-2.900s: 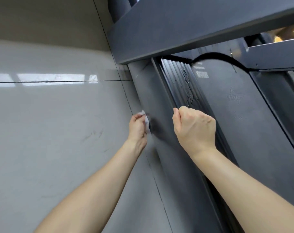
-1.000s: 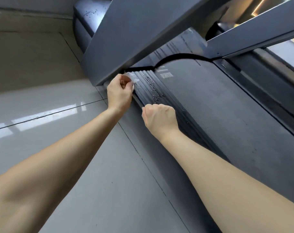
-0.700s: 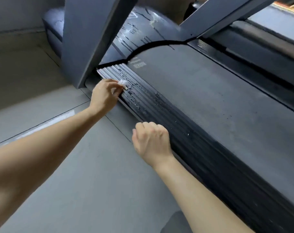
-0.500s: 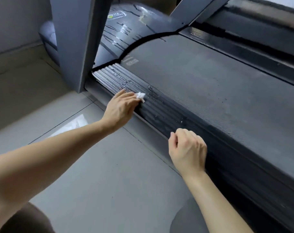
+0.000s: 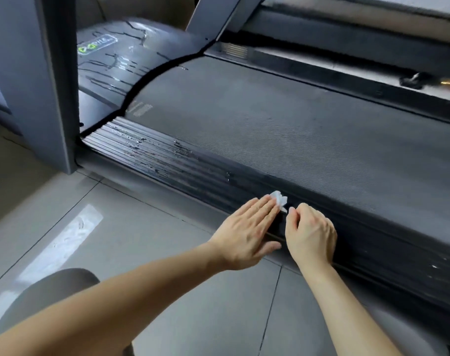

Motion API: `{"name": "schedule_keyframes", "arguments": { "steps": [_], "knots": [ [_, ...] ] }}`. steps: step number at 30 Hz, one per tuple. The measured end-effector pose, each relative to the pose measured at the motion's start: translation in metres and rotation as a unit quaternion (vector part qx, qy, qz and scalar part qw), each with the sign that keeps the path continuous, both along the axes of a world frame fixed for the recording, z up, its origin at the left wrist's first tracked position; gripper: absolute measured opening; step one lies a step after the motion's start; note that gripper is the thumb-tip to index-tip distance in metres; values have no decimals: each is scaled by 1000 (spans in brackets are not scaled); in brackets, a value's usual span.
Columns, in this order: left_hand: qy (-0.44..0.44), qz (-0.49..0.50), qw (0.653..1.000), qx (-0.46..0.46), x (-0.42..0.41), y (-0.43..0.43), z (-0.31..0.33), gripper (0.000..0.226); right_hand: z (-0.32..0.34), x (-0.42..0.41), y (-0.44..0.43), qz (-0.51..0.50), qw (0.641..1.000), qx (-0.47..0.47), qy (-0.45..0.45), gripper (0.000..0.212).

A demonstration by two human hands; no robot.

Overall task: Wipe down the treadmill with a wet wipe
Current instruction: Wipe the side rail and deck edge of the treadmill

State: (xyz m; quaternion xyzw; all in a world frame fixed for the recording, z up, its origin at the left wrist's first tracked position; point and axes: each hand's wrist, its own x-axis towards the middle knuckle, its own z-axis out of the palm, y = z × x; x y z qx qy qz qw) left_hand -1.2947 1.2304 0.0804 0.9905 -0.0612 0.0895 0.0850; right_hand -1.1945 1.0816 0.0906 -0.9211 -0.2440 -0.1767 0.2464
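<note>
L hand (image 5: 247,233) lies flat, fingers straight, pressing the wet wipe (image 5: 279,200) onto the ribbed near side rail (image 5: 167,160) of the treadmill (image 5: 296,129); wipe's white edge pokes out past the fingertips. R hand (image 5: 310,233) just right of it, grip curled together w/ nothing in it, resting on same rail. Wet streaks on rail to the far left.

Soft even light; floor (image 5: 72,235) glare; blurred edges.
</note>
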Motion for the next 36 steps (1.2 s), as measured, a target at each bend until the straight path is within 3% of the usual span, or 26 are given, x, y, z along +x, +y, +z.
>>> {"name": "schedule_keyframes", "arguments": {
  "steps": [4, 9, 12, 14, 20, 24, 28, 32, 36],
  "knots": [
    [20, -5, 1000, 2, -4, 18, 6, 87, -5, 0, -1, -8, 1000, -14, -16, 28],
    [60, 166, 984, 29, -38, 138, 13, 100, -5, -4, 4, -26, 999, -36, -7, 29],
    [93, 239, 967, 10, -38, 166, 23, 110, -4, -3, 6, -28, 998, -51, 10, 28],
    [98, 211, 972, 12, -29, 146, 25, 115, -3, -3, 7, -26, 998, -61, 21, 28],
    [141, 11, 990, 28, 32, 19, 21, 112, 3, -2, 6, -26, 996, -57, 66, 22],
    [152, -33, 987, 52, 42, 20, 24, 106, 8, 3, 0, -3, 992, -42, 117, 25],
    [160, 75, 983, 44, 19, 80, 27, 115, 16, 6, 1, 4, 984, -94, 153, 26],
    [161, 239, 957, 5, -5, 155, 38, 123, 25, 8, 2, 16, 978, -135, 156, 24],
    [178, 260, 949, -13, 6, 153, 41, 131, 28, 7, 2, 13, 977, -152, 149, 24]
  ]
}}
